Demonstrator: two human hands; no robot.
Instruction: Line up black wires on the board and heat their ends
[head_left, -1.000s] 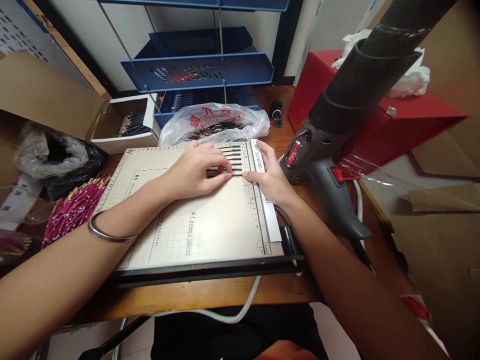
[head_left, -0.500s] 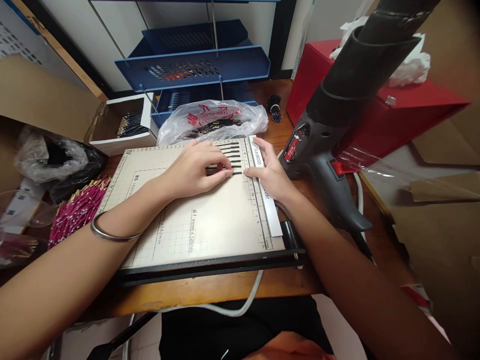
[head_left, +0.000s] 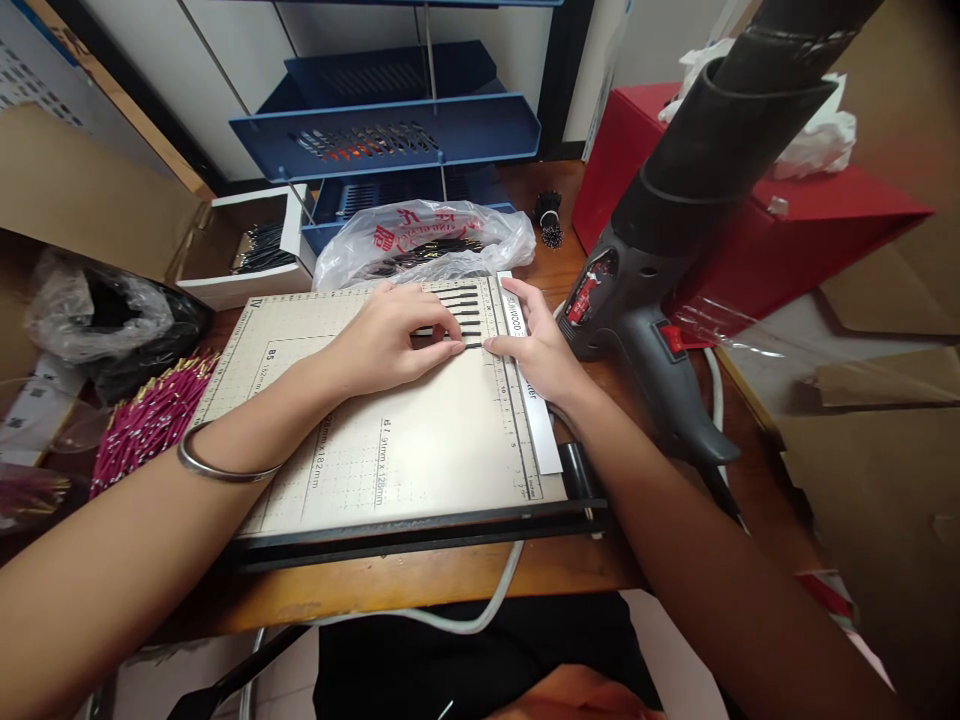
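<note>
A cream paper-cutter board (head_left: pixel 442 440) with printed grid lines lies before me. Several thin black strips (head_left: pixel 466 310), perhaps tubing or wire, lie side by side near its upper right. My left hand (head_left: pixel 405 335) rests on the board, its thumb and index finger pinched on the nearest black strip; its other fingers cover part of the row. Along the board's right side runs a white labelled strip (head_left: pixel 546 445). Across it lies my right hand (head_left: pixel 536 345), thumb and index finger spread apart, the thumb tip close to the nearest black strip's end.
Behind the board sit a clear plastic bag (head_left: pixel 352 245) of dark pieces and a white box (head_left: pixel 285 235) of black wires. A magenta bundle (head_left: pixel 154 420) lies left. A heat gun (head_left: pixel 652 270) stands right, before a red box (head_left: pixel 840 205). Blue shelves (head_left: pixel 382 135) rise behind.
Both hands stay in nearly the same place, with the left pinch still on the black strip. My right thumb has shifted very slightly left; the whole view has moved a little.
</note>
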